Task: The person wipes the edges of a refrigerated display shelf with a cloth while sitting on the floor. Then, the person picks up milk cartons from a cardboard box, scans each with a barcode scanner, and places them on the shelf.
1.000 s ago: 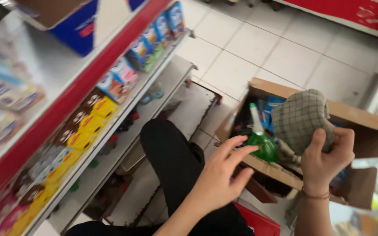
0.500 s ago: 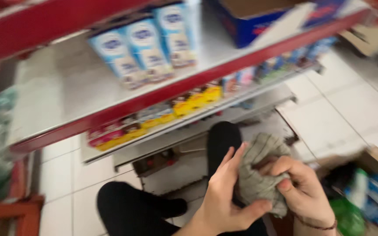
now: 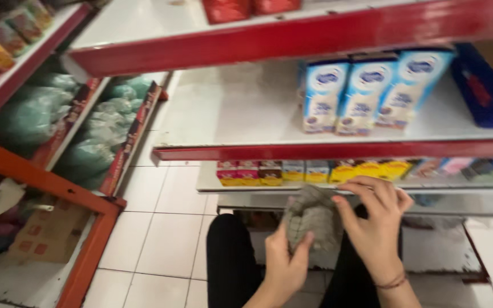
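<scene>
At the far left of the frame stands a red rack with slanted shelves. In its upper left corner are colourful packets, and lower, in the left middle, lie green bags, blurred. At the lower left a cardboard box rests under the rack.

The white floor tiles fill the lower middle. The person's black trouser legs show at the bottom centre.

The left hand is at the bottom, just right of centre. Its thumb and fingers are bent around the lower left side of a cloth, which is grey with a check pattern and is bunched into a lump. The cloth is in the lower middle of the frame, between both hands, in front of the lowest shelf.

The right hand is just right of the cloth. Its fingers are a little spread and curved over the top right of the cloth, and the thumb presses on its side. A thin red band is around the wrist.

Above the hands, a white shelf with a red front edge crosses the middle. On it, at the upper right, stand three blue and white cartons, side by side and touching. Right of them is a blue box, partly cut by the frame. On the lower shelf, a row of small boxes, red, brown, blue and yellow, runs to the right edge.
</scene>
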